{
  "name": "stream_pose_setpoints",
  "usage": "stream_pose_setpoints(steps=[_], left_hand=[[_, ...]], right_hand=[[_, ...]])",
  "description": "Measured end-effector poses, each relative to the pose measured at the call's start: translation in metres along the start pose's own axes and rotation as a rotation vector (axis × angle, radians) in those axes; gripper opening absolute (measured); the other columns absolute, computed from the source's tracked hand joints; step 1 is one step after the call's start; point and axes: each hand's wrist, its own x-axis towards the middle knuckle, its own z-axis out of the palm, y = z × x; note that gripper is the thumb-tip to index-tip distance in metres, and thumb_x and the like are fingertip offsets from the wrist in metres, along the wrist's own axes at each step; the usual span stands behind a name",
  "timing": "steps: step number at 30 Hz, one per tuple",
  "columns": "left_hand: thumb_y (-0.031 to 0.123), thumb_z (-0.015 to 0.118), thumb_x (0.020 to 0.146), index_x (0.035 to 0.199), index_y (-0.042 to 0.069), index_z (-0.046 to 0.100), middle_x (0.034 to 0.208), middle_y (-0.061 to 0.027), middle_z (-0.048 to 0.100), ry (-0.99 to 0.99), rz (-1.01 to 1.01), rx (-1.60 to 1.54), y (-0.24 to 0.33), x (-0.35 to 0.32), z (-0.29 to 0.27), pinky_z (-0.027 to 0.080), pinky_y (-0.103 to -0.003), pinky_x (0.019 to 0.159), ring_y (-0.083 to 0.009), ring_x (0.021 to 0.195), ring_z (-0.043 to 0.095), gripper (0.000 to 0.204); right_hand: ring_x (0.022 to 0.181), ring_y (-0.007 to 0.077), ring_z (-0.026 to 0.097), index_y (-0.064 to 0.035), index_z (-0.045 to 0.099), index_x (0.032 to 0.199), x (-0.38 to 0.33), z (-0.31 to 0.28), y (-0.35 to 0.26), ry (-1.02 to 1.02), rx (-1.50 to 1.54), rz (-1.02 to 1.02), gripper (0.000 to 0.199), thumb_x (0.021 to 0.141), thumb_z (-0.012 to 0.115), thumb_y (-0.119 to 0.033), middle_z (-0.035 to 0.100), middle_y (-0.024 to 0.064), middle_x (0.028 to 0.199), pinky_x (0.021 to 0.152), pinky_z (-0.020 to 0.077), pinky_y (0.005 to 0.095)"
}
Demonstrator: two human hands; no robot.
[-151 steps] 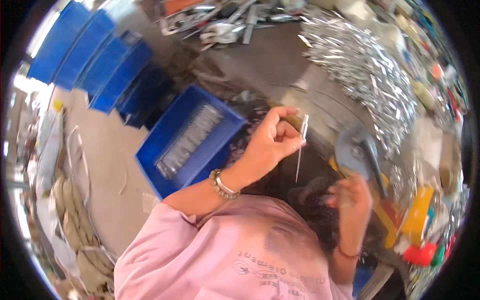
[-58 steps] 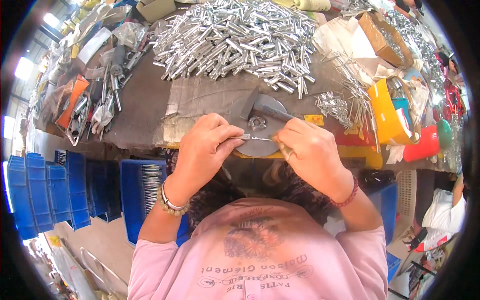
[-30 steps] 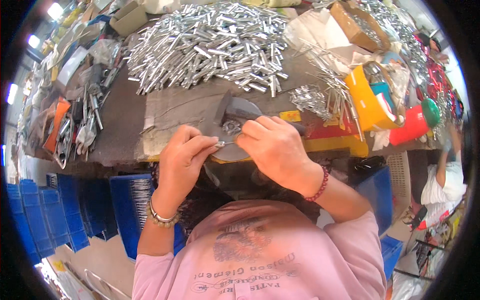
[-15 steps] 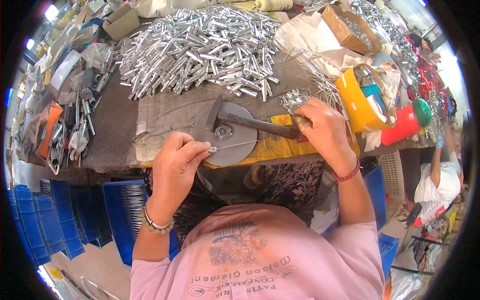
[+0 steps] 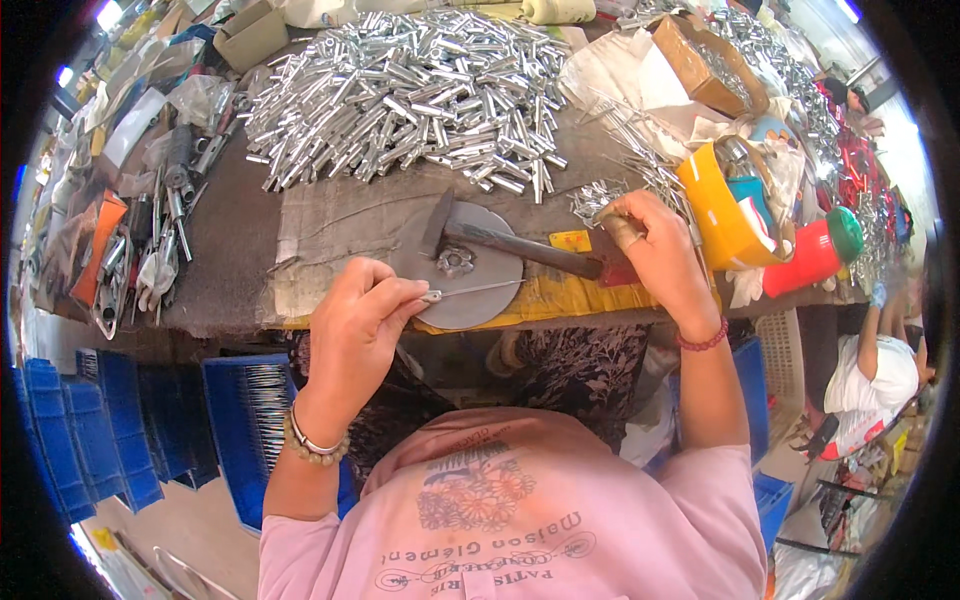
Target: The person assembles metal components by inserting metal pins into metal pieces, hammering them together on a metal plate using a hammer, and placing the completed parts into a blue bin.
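My left hand (image 5: 362, 312) is closed in a pinch on the flat, eyed end of a thin metal rod (image 5: 478, 291). The rod points right, over the near part of a round grey metal plate (image 5: 480, 312). Across the plate lies a hammer (image 5: 520, 248), its head at the left and its dark handle slanting right. Past the handle's end, my right hand (image 5: 662, 250) has its fingers curled together beside a small heap of little metal pins (image 5: 592, 197). A tan cover wraps one of its fingers. Whatever those fingertips hold is hidden.
A large heap of shiny metal tubes (image 5: 400, 100) covers the far bench. Right stand a yellow container (image 5: 715, 205), a red jar (image 5: 800, 262) and a cardboard box (image 5: 690, 65). Tools and bags crowd the left. Blue bins (image 5: 235, 430) stand below. A person (image 5: 875, 370) works at far right.
My right hand has shifted slightly away from the hammer handle's end, uncovering more of a red patch there. My left hand keeps its pinch on the rod. The whole view has shifted a little.
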Motion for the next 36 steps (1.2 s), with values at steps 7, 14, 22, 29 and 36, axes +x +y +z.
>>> stream_pose_setpoints(steps=[7,14,22,29,36], left_hand=[[0.008,0.087,0.087,0.104,0.009,0.080,0.094,-0.0090,0.067,0.033,0.043,0.001,-0.004,0.001,0.002,0.055,-0.041,0.072,-0.0306,0.086,0.068,0.018],[0.008,0.088,0.087,0.104,0.008,0.081,0.095,-0.0096,0.066,0.031,0.021,-0.003,-0.002,-0.001,0.001,0.054,-0.039,0.074,-0.0304,0.087,0.067,0.019],[0.007,0.086,0.090,0.106,0.008,0.080,0.097,-0.0107,0.067,0.011,0.034,0.001,-0.007,-0.002,0.002,0.054,-0.039,0.076,-0.0306,0.088,0.067,0.018],[0.016,0.086,0.090,0.101,0.011,0.079,0.093,-0.0082,0.066,0.037,0.046,0.018,-0.007,-0.002,0.003,0.054,-0.044,0.071,-0.0319,0.086,0.069,0.014],[0.007,0.085,0.090,0.107,0.009,0.080,0.097,-0.0105,0.066,0.015,0.049,0.020,-0.005,-0.003,0.000,0.054,-0.041,0.074,-0.0320,0.087,0.068,0.018]], right_hand=[[0.088,0.0215,0.072,0.0004,0.072,0.107,0.008,0.016,-0.052,-0.095,0.251,0.004,0.009,0.098,0.072,-0.002,0.073,0.0122,0.098,0.078,0.0556,0.0348],[0.076,0.0145,0.069,0.0007,0.073,0.109,0.015,0.034,-0.070,-0.186,0.607,0.139,0.013,0.095,0.074,0.003,0.072,0.0089,0.093,0.070,0.0553,0.0282],[0.078,0.0064,0.068,0.0008,0.073,0.105,0.008,0.058,-0.100,-0.225,0.631,-0.017,0.012,0.095,0.077,0.005,0.076,0.0053,0.097,0.068,0.0559,0.0252],[0.079,0.0079,0.072,0.0005,0.069,0.105,0.009,0.062,-0.112,-0.323,0.657,0.057,0.016,0.091,0.076,0.006,0.074,0.0067,0.092,0.069,0.0573,0.0280],[0.085,0.0215,0.075,-0.0004,0.069,0.103,0.016,0.066,-0.125,-0.230,0.430,-0.154,0.017,0.089,0.077,0.005,0.073,0.0106,0.094,0.075,0.0596,0.0338]])
